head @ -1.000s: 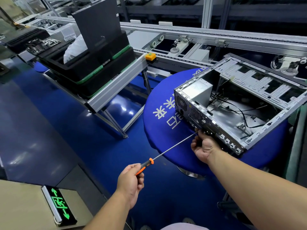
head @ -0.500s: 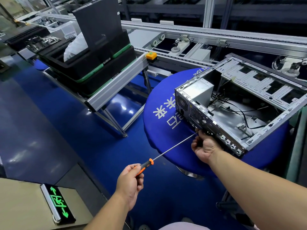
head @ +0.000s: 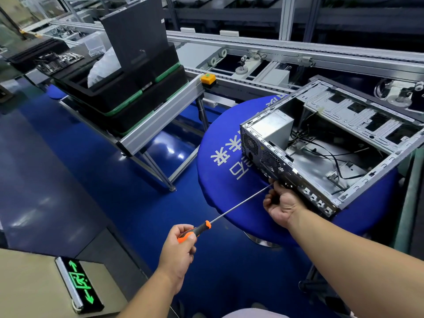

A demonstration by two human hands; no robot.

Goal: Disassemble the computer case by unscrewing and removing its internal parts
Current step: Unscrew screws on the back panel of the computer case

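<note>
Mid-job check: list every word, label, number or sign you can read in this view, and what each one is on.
Blue round table cover: large white characters, seen upside down; "未来" is likely, the rest is cut off by the computer case.
Exit sign: green arrows and running-figure pictogram, no words.
Yellow sticker on the case's rear panel: too small to read.
Circuit board in the far tray: markings too blurred to read.

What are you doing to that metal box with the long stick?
A person is taking apart an open computer case that sits on a round blue table. The left hand grips the orange and black handle of a long screwdriver. The right hand is curled around the shaft near its tip, guiding it against the case's back panel, low down. Inside the case there is a silver power supply box and loose black cables.
</note>
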